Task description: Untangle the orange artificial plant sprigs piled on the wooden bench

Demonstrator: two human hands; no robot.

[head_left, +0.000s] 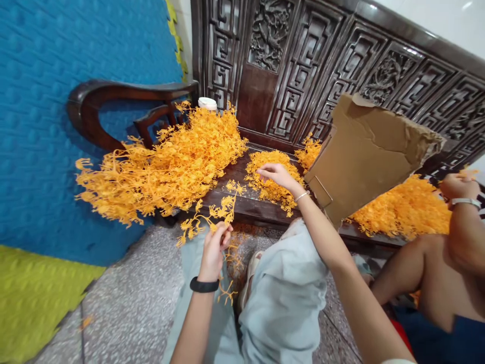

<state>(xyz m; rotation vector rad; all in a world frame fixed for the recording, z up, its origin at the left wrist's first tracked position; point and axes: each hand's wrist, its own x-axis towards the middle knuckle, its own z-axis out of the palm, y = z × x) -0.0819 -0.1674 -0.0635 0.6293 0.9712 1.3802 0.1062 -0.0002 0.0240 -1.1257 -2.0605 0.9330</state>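
My left hand (216, 245), with a black band on the wrist, pinches the stem of an orange plastic flower sprig (206, 220). The sprig's thin branches fan out above and to the left of the fingers, ending in curled, petal-like tips. Over a small pile of orange pieces (275, 189) on the dark wooden bench is my right hand (276, 174), a thin bracelet on its wrist. Its fingers are bent with the tips close together; what they hold, if anything, is too small to make out. A large heap of orange sprigs (170, 167) lies to the left.
A cardboard sheet (367, 156) leans upright on the bench (246, 202), right of my right hand. Beyond it lies another orange heap (407, 207), beside a co-worker's hand (460, 187). A carved backrest (257, 96) rises behind, and a curved armrest (85, 111) stands left.
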